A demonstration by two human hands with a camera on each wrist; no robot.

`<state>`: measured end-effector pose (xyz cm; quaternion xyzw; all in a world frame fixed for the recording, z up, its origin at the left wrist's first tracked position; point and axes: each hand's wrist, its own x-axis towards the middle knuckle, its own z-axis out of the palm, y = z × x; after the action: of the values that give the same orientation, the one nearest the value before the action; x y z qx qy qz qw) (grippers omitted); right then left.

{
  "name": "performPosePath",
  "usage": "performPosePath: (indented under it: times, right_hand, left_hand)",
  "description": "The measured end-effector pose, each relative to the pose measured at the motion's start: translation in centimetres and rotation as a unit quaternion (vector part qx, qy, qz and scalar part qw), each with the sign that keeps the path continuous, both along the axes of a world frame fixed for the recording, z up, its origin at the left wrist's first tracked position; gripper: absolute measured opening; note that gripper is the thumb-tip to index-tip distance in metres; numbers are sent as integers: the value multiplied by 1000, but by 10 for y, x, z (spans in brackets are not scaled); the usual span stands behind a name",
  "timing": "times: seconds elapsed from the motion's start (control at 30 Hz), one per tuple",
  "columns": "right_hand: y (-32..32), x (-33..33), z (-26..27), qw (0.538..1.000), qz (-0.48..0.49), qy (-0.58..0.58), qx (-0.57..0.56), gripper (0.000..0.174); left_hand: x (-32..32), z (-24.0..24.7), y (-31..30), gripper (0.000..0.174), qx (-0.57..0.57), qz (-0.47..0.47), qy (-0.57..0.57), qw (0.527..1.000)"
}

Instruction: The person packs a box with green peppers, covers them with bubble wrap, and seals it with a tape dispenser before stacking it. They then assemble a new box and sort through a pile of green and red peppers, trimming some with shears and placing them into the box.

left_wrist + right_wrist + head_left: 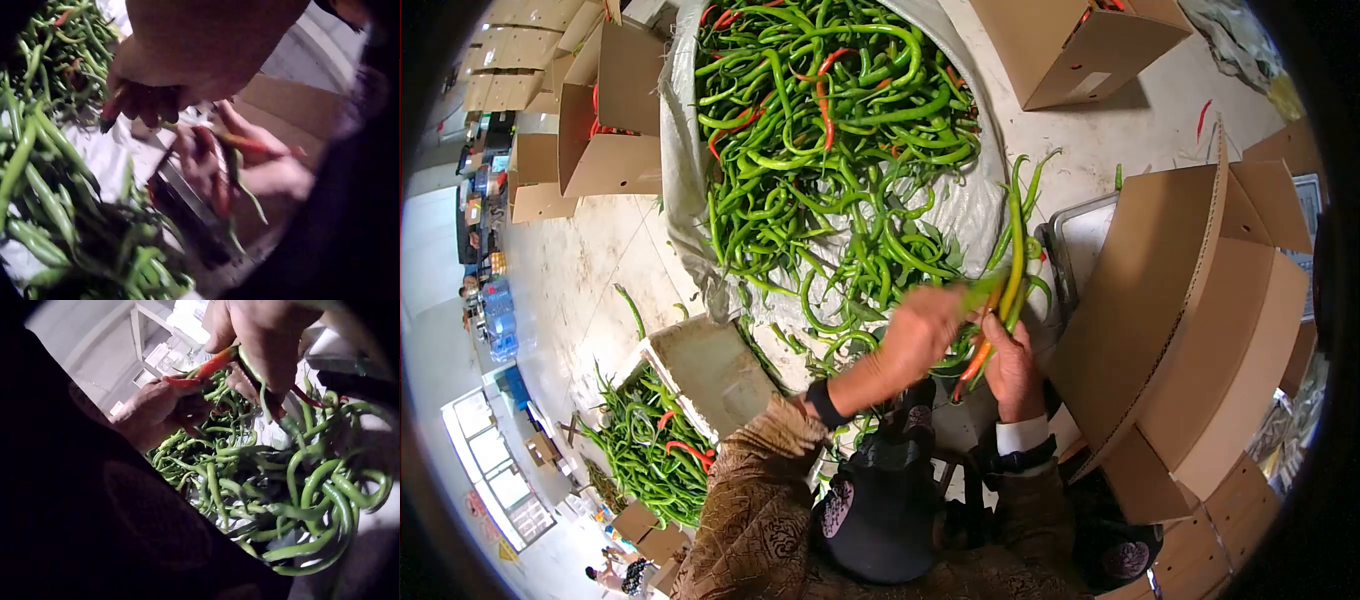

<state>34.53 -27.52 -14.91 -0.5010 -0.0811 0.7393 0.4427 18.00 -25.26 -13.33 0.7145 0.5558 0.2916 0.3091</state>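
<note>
My right hand [1012, 372] grips a small bunch of long chili peppers [1015, 255], green ones with a few red and orange ones [976, 362] among them. Their ends stick out above and below the fingers. Close beside it, my left hand [920, 325] is blurred, its fingertips at the bunch. In the left wrist view this left hand [187, 50] has curled fingers, with a dark red chili pepper [111, 115] poking out at their side. The right wrist view shows the right hand [269, 344] pinching a red chili [215, 364] and a green one.
A big white sack [990, 180] lies spread ahead, heaped with green and some red chilies [830, 120]. An open cardboard box [1145, 300] stands at the right, another [1080, 50] at the back. At the left are a foam box [715, 375] and another chili pile [645, 450].
</note>
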Motion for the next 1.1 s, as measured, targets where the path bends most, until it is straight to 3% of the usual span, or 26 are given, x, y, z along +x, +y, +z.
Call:
performPosePath:
  times: [0.03, 0.07, 0.13, 0.2, 0.23, 0.27, 0.3, 0.33, 0.37, 0.43, 0.57, 0.63, 0.67, 0.77, 0.83, 0.97, 1.03, 1.1]
  right_hand:
    - [4, -9, 8, 998, -33, 51, 3, 29]
    - [6, -4, 4, 998, -42, 42, -24, 28]
    - [5, 10, -8, 998, -32, 2, -52, 26]
    - [7, 14, -3, 997, -20, -45, -51, 23]
    - [7, 11, 1, 998, -22, -44, -48, 23]
    - [6, 7, 5, 996, 16, -78, -43, 23]
    - [3, 4, 8, 991, 53, -114, -39, 24]
    - [-3, 1, 8, 994, 55, -91, -21, 25]
    - [-6, -5, 9, 997, 44, -65, 6, 24]
    - [-7, -9, 6, 997, 61, -50, -10, 23]
    - [-6, -2, 5, 996, 74, -43, 16, 22]
    - [-4, 2, 1, 997, 51, -53, 2, 20]
    - [-3, 4, -1, 997, 56, -47, 18, 19]
    - [0, 7, 0, 995, 72, -63, 14, 19]
    - [2, 6, 4, 996, 67, -64, 10, 19]
    - [4, 13, 9, 993, 78, -94, 8, 18]
    - [7, 13, 12, 994, 68, -83, 25, 18]
    - [5, 16, 15, 992, 84, -90, 12, 17]
  left_hand:
    - [8, 10, -10, 24, -54, -62, 20, 996]
    - [6, 10, -8, 24, -53, -63, 16, 997]
    - [-8, 9, 5, 25, -93, -122, -89, 984]
    - [-23, -4, 52, 36, -11, 132, -23, 991]
    - [-37, -28, 81, 52, -27, 213, -30, 976]
    - [-50, -51, 114, 74, -8, 226, -14, 974]
    - [-61, -82, 146, 88, -122, 230, -180, 949]
    - [-54, -95, 172, 88, -232, 277, -288, 887]
    - [-42, -52, 188, 77, -373, 256, -351, 820]
    - [-27, -71, 213, 57, -404, 295, -438, 747]
    - [-23, -98, 210, 28, -403, 215, -551, 698]
    - [-30, -104, 208, 34, -434, 239, -569, 657]
    - [-30, -110, 210, 38, -432, 236, -555, 670]
    - [-17, -115, 221, 26, -400, 308, -561, 656]
    - [-22, -115, 221, 24, -392, 292, -582, 650]
    - [-57, -77, 187, 30, -459, 189, -631, 596]
    - [-68, -44, 154, 35, -462, 224, -631, 582]
    - [-88, -27, 117, 37, -476, 192, -617, 596]
